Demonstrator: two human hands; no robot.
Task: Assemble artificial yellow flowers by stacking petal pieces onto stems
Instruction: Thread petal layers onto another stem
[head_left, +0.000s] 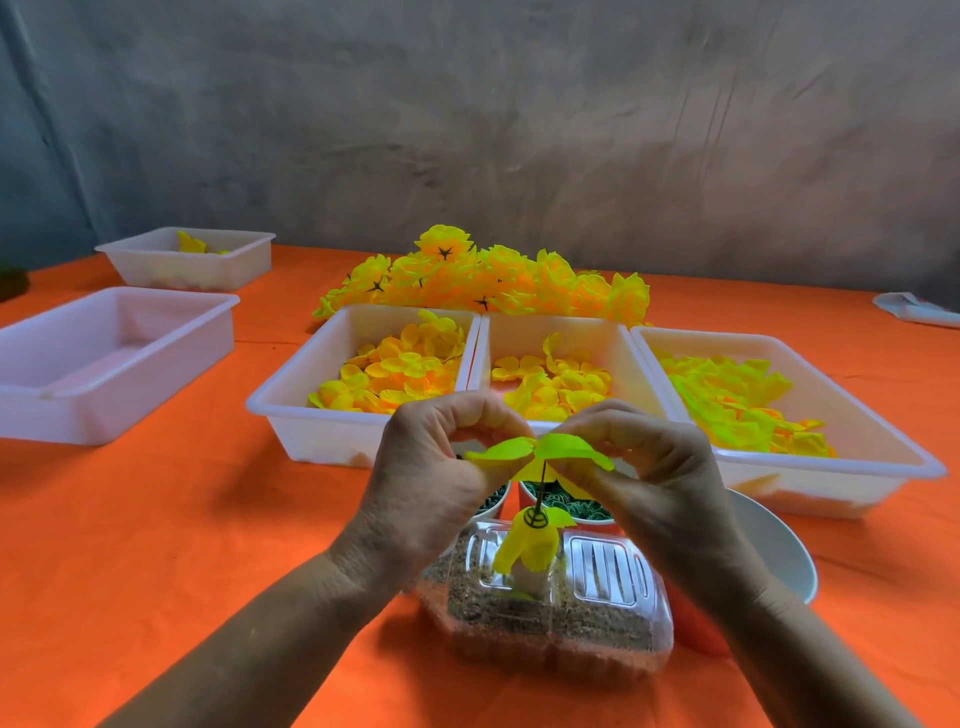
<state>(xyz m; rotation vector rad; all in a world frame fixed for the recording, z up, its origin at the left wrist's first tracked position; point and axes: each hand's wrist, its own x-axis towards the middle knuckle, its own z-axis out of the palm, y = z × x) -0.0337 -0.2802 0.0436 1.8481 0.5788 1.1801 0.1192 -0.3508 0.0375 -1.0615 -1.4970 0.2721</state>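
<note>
Left hand (431, 467) and right hand (644, 462) raised side by side at centre, fingertips curled in and pinching opposite edges of one yellow-green petal piece (540, 451). Piece held flat and spread between them, centre hole apparently already on the tip of the thin dark stem (542, 486). Stem upright, long axis near vertical, directly below the pinch and midway between the hands, so neither hand nearer. Lower on the same stem, an earlier yellow petal layer (527, 545) drooping like a bell over a small white holder (530, 582), itself seated in a clear plastic container (597, 613) with sandy fill. Coming move, as judged: straight down along the stem, both sides kept level so the hole does not snag or tear (soft fabric, likely to buckle if one hand leads). Open run of bare stem between the two layers; nothing beside it but the fingers themselves.

Just behind the hands, cups of green pieces (576, 501), partly hidden, and a white bowl (774, 545) at near right. Further out, three white trays of petals side by side: left tray (291, 400), middle tray (597, 327), right tray (883, 457). Beyond them a heap of finished flowers (493, 275). Far left, a bare-looking tray (104, 395) and a smaller tray (234, 260) with a few petals, all on the orange tablecloth (182, 519).
</note>
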